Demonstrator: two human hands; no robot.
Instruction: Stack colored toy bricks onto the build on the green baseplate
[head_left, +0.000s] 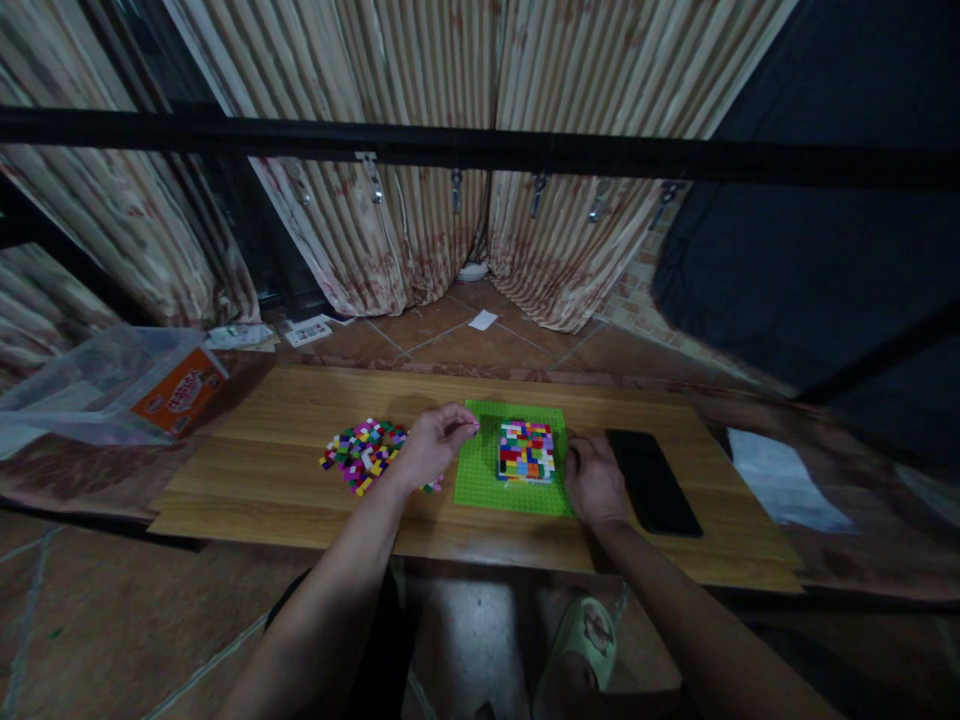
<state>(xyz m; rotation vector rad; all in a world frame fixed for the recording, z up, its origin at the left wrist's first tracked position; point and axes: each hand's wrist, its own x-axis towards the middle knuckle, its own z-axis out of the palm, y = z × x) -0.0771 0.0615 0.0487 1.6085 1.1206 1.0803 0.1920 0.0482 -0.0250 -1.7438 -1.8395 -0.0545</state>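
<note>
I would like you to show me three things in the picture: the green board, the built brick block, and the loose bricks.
Green board (478, 484): head view, bare part left of the block.
Brick block (526, 450): head view, middle of its top.
Loose bricks (365, 456): head view, middle of the pile.

Head view; facing forward and down

Left of the loose bricks (365, 455), bare board (247, 450) gave passage; a black slab (654, 483) blocked room beside the right hand (594, 480).

The wooden tabletop (262, 470) carries loose bricks (367, 452) (a multicoloured heap), a green baseplate (477, 485) and a flat black device (654, 485)
</note>
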